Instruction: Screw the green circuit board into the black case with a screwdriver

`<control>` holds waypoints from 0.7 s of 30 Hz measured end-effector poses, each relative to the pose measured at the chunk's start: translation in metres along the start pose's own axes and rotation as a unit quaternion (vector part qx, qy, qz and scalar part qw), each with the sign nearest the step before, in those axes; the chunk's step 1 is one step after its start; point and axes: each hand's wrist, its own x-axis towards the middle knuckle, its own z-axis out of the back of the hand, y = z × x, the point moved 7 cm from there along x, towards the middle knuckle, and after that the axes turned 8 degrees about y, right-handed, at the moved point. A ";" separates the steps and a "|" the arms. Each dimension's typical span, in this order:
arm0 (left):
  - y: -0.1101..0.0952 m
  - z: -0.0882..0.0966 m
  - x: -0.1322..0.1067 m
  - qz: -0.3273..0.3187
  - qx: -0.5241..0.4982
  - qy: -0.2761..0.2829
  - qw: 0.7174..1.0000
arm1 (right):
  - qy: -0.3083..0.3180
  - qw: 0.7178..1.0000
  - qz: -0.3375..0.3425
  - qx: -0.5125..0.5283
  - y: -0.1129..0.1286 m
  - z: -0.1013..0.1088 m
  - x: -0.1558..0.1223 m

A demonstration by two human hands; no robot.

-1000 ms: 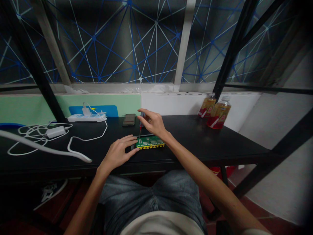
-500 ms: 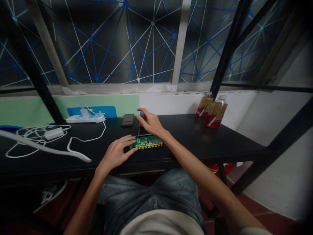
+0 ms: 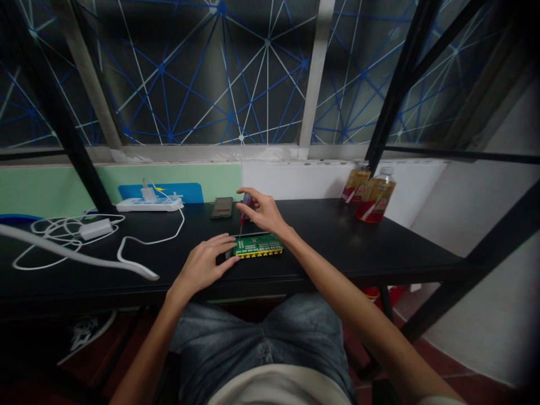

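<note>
A green circuit board (image 3: 262,243) with a row of yellow parts along its near edge lies on the black table. My left hand (image 3: 206,262) grips its left end, fingers on the far side and thumb at the near corner. Above the board, my right hand (image 3: 265,214) holds a screwdriver (image 3: 242,223) nearly upright between thumb and fingers. Its thin tip points down to the board's left part, close to my left fingertips. Whether the tip sits in a screw is too small to tell.
Behind the board lies a small dark flat box (image 3: 222,207). To the left are a white power strip (image 3: 149,204), a white adapter (image 3: 95,229) and loose white cables. Two drink bottles (image 3: 377,197) stand at the back right, near a black frame post (image 3: 390,107).
The camera view has shifted slightly. Both hands, the screwdriver and the board stay in nearly the same places relative to each other.
</note>
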 end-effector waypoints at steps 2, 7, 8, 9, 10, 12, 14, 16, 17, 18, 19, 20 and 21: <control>0.000 0.000 0.000 -0.002 0.002 0.000 1.000 | 0.004 1.000 -0.011 -0.002 -0.002 0.001 0.000; 0.001 -0.001 -0.001 -0.004 -0.007 -0.006 1.000 | 0.089 0.984 -0.019 0.151 -0.008 -0.015 0.002; 0.001 -0.001 -0.001 -0.005 -0.005 -0.006 1.000 | 0.099 0.979 -0.023 0.175 -0.010 -0.018 0.002; 0.001 -0.001 -0.001 -0.005 -0.003 -0.005 1.000 | 0.099 0.979 -0.025 0.179 -0.010 -0.019 0.002; 0.001 -0.002 0.000 -0.005 0.001 -0.003 1.000 | 0.090 0.982 -0.024 0.164 -0.010 -0.017 0.002; 0.001 -0.002 0.000 -0.003 0.009 0.001 1.000 | 0.058 0.993 -0.013 0.099 -0.008 -0.011 0.002; 0.000 -0.001 -0.001 -0.001 0.013 0.003 1.000 | 0.042 0.998 0.000 0.050 -0.002 -0.007 0.000; 0.000 -0.001 -0.001 0.000 0.013 0.005 1.000 | 0.054 0.997 0.008 0.053 0.001 -0.007 -0.001; 0.000 -0.001 -0.001 0.001 0.011 0.005 1.000 | 0.064 0.996 0.011 0.067 0.003 -0.008 -0.001; -0.001 -0.001 -0.001 0.001 0.010 0.006 1.000 | 0.069 0.994 0.014 0.080 0.004 -0.008 -0.001; -0.001 0.000 -0.001 0.002 0.008 0.006 1.000 | 0.069 0.994 0.018 0.084 0.005 -0.007 0.000; -0.001 0.000 -0.001 0.002 0.008 0.005 1.000 | 0.063 0.995 0.023 0.078 0.006 -0.006 0.000; 0.000 0.000 -0.001 0.002 0.008 0.005 1.000 | 0.054 0.996 0.028 0.063 0.008 -0.003 0.000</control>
